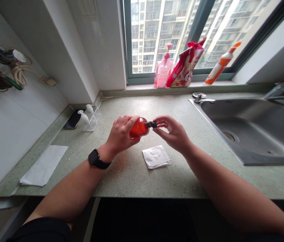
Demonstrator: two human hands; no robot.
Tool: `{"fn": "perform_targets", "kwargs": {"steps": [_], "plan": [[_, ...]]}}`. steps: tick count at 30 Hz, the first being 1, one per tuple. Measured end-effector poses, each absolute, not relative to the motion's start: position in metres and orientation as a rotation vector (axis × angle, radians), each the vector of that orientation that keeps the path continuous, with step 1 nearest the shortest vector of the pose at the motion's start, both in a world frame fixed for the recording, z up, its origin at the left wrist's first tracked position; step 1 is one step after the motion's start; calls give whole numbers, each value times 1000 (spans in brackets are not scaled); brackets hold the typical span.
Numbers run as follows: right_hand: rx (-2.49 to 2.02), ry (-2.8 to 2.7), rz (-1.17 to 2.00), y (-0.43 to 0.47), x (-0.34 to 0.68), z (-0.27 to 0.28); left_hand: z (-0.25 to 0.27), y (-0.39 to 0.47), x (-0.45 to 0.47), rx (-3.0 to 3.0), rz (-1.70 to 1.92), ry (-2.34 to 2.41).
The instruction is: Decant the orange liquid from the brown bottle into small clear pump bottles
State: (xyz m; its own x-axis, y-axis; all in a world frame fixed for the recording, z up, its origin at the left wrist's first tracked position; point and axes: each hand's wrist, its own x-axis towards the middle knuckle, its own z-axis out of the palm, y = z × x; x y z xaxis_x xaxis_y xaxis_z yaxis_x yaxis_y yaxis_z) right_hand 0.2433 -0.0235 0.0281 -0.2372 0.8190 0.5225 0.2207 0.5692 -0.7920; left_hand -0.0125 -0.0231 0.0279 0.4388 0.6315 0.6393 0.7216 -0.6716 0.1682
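Orange bottle (140,128) sideways; left grip (122,132) wrapped round, right grip (174,131) pinching cap (153,124).

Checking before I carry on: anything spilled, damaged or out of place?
Nothing looks plainly spilled or damaged. The folded tissue on the counter is wrinkled on top, and the orange-red bottle is tipped sideways, but the left hand holds it.

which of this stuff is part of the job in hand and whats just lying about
In use:
red bottle, held by the left hand
black cap, pinched by the right hand

Seemingly just lying about, untouched:
folded tissue
white paper
phone
clear container with white pumps
pink pump bottle
red bag
orange-and-white bottle
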Motion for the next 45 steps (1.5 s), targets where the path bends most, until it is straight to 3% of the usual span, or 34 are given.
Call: {"fn": "perform_targets", "kwargs": {"steps": [8, 19, 35, 45], "plan": [[-873, -1956, 324, -29, 243, 38, 29, -25, -12, -2554, -961, -1178], [-1072, -2107, 235, -22, 253, 35, 29, -27, -11, -2585, -958, -1158], [-820, -2117, 266, -21, 256, 32, 30, -26, -13, -2553, -961, -1174], [-818, -2049, 14, -21, 245, 20, 32, -33, -6, -2552, -918, -1197]]}}
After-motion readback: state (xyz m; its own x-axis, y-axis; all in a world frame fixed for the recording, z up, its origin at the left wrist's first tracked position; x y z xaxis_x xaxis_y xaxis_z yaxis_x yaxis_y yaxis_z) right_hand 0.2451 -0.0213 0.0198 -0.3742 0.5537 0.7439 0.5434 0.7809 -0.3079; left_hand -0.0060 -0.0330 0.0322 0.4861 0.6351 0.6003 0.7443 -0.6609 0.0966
